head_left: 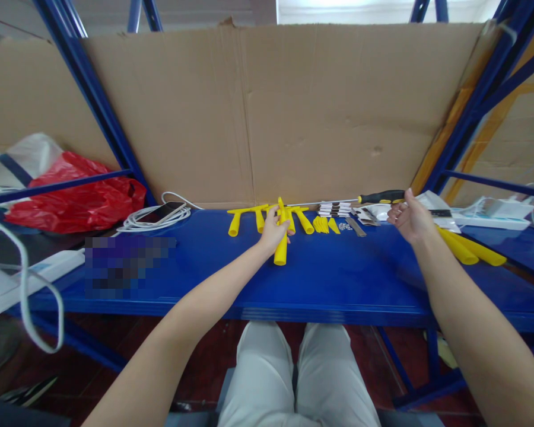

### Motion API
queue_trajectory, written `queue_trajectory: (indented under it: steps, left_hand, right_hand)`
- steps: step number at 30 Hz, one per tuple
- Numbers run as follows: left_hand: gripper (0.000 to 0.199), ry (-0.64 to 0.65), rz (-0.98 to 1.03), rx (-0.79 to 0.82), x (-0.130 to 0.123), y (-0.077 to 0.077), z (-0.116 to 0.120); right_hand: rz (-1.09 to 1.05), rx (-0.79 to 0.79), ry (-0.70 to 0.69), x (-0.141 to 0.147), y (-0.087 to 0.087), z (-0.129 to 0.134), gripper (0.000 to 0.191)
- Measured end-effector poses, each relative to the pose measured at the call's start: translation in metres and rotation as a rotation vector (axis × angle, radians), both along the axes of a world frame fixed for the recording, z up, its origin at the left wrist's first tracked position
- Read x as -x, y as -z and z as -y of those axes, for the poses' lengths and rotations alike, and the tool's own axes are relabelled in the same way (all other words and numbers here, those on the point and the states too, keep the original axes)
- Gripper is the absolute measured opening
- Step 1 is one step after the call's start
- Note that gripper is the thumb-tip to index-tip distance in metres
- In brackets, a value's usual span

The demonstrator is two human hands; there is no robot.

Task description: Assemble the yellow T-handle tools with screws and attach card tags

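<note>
My left hand [273, 230] is closed around a yellow T-shaped plastic handle [280, 252], its round tube end pointing toward me. In my right hand [410, 218] is a long screwdriver [376, 197] with a black and yellow grip, pinched near the grip's end. The thin shaft runs left, and its tip is at or near the yellow handle's head; I cannot tell whether they touch. Behind my left hand lie several like pieces, among them a yellow handle [234, 224] on the left and another yellow handle [304, 220] on the right.
On the blue table [347, 273] lie small yellow pieces [321, 225], stacked small packets [334, 209], screws [345, 226] and a metal strip [356, 227]. Yellow tubes [465, 248] lie right, near a power strip [493, 220]. A cardboard panel [315, 112] stands behind; coiled white cable [153, 219] sits left.
</note>
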State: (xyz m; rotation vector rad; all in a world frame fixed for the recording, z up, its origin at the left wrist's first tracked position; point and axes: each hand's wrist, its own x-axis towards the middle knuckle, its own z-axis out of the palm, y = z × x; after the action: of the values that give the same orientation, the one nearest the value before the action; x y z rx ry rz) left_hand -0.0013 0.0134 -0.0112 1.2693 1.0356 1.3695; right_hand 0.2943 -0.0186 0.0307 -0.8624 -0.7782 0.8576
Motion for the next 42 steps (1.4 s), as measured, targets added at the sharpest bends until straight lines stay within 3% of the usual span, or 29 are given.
queue_trajectory:
  steps: [16,25,34,42]
  left_hand:
    - [0.056,0.009,-0.003,0.003,-0.001,-0.001,0.000]
    - [0.055,-0.044,0.031,0.046,0.002,-0.005,0.000]
    - [0.054,-0.059,0.030,0.056,0.001,-0.007,0.003]
    - [0.050,-0.068,-0.068,0.070,-0.001,-0.007,0.003]
  right_hand:
    - [-0.085,0.094,0.002,0.001,-0.002,-0.004,0.028]
    - [-0.187,0.117,0.127,0.005,-0.011,0.000,0.025]
    - [-0.115,0.089,0.092,0.002,-0.002,-0.004,0.017]
    - [0.005,0.169,0.042,0.014,-0.003,0.000,0.019]
